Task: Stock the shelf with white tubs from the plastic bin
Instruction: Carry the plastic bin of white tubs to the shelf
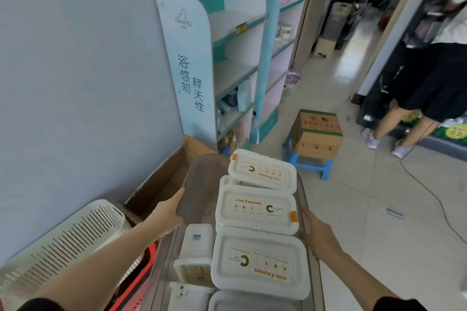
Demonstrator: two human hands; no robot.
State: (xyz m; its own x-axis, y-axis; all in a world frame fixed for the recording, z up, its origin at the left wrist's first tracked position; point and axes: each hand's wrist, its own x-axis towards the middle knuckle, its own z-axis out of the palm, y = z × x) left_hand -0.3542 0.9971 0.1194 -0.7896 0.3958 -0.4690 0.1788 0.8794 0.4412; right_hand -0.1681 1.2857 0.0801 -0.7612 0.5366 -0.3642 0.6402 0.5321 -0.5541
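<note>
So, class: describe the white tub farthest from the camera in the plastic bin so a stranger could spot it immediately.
Find the clear plastic bin that the left hand and right hand grip by its sides. Flat white tubs run along its right side; the farthest tub ends that row. Unlike its neighbours, it sits tilted on another tub, its orange tab at the far-left corner.

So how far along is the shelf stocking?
Barely started. Nothing looks stocked yet: the near teal shelf's upper levels are bare. In hand: left hand and right hand hold the sides of the plastic bin. Left to do: all the white tubs are in the bin.
</note>
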